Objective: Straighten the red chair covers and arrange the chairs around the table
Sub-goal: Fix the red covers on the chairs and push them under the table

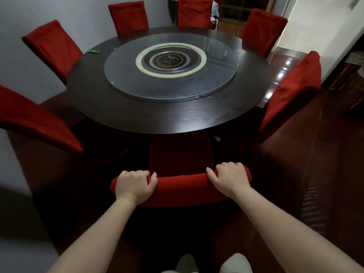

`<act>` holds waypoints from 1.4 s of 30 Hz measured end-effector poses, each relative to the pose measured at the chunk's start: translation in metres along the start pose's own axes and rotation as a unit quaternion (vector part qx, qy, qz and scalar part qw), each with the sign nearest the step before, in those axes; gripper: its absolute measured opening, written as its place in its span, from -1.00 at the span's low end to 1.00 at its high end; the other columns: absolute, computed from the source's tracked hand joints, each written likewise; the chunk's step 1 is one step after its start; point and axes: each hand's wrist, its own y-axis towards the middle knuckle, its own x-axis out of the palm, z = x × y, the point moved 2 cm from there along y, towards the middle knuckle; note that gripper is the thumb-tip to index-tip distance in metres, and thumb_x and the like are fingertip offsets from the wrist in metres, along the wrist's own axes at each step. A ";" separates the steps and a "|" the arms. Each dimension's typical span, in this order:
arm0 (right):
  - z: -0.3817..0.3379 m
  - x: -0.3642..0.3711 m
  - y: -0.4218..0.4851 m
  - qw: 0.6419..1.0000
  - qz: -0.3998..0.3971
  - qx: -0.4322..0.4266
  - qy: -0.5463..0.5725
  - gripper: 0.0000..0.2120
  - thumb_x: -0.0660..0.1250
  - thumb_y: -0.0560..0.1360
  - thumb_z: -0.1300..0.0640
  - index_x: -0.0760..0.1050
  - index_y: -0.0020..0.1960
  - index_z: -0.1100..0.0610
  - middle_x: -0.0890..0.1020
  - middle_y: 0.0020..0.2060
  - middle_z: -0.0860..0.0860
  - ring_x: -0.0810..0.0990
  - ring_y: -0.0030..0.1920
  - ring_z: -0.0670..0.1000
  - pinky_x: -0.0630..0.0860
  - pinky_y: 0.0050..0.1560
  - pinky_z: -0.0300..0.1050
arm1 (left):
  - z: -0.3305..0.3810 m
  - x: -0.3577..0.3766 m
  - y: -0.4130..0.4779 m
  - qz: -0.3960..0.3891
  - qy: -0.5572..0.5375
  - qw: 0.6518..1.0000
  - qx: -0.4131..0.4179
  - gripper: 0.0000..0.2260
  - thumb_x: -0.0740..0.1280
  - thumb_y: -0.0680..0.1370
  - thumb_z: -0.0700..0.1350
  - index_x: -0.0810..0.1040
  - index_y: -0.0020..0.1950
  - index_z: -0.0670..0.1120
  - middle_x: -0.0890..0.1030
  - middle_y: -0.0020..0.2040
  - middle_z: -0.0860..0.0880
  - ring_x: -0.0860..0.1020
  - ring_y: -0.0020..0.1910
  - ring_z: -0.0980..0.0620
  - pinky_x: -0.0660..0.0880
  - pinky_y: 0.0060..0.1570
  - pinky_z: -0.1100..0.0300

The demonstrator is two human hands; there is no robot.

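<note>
Hands sit wide apart on the top rail of the nearest chair [181, 183], I judge so that I can steer it squarely toward the round table [122, 115] without it twisting. My left hand [134, 185] wraps the left end of the covered rail, fingers curled over the front edge and thumb lying along the top; my right hand [229, 177] grips the right end the same way. The red cover runs between my two hands and under both palms. The chair's seat reaches under the table's near edge, directly ahead of me.
</note>
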 end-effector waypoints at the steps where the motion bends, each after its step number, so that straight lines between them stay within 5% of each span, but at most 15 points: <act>1: -0.005 0.000 0.001 1.000 -0.005 -0.002 0.002 -0.51 -0.05 0.58 -0.26 0.42 -0.27 0.04 0.61 -0.22 -0.02 0.57 -0.12 0.06 0.38 0.02 0.03 | -0.005 0.000 0.003 0.000 0.004 1.000 0.004 -0.43 -0.08 0.51 0.22 0.56 -0.38 -0.04 0.57 -0.44 0.01 0.56 -0.43 -0.06 0.42 -0.23 0.10; 11: -0.028 0.008 0.003 0.999 0.026 -0.020 0.017 -0.45 -0.10 0.53 -0.26 0.46 -0.32 0.04 0.58 -0.35 -0.04 0.56 -0.25 0.04 0.40 -0.13 -0.02 | -0.033 0.005 0.005 0.044 -0.007 0.999 0.009 -0.51 0.03 0.51 0.20 0.50 -0.46 -0.03 0.51 -0.50 0.03 0.52 -0.50 -0.05 0.39 -0.30 0.12; 21: -0.016 0.007 0.009 0.996 0.044 -0.074 0.014 -0.48 0.00 0.54 -0.19 0.58 -0.27 0.08 0.62 -0.32 -0.02 0.58 -0.26 0.04 0.45 -0.17 -0.05 | -0.019 0.005 -0.013 0.042 -0.017 0.999 -0.025 -0.53 0.09 0.52 0.21 0.47 -0.47 -0.02 0.48 -0.51 0.05 0.49 -0.51 -0.02 0.45 -0.29 0.10; 27: -0.015 0.004 0.016 0.993 0.089 -0.077 0.007 -0.55 0.15 0.50 -0.14 0.53 -0.41 0.10 0.59 -0.44 -0.01 0.56 -0.39 0.06 0.41 -0.29 -0.07 | -0.023 0.010 -0.007 0.045 -0.015 0.999 -0.009 -0.56 0.10 0.53 0.20 0.41 -0.48 0.03 0.43 -0.53 0.09 0.45 -0.55 0.04 0.41 -0.34 0.14; 42: -0.036 0.006 0.032 0.997 0.053 -0.052 0.027 -0.51 0.05 0.54 -0.17 0.53 -0.33 0.10 0.61 -0.36 0.00 0.58 -0.27 0.07 0.36 -0.21 -0.05 | -0.046 0.005 0.014 0.075 -0.030 0.997 0.014 -0.52 0.07 0.52 0.16 0.50 -0.47 -0.05 0.50 -0.52 0.02 0.51 -0.52 -0.08 0.42 -0.36 0.11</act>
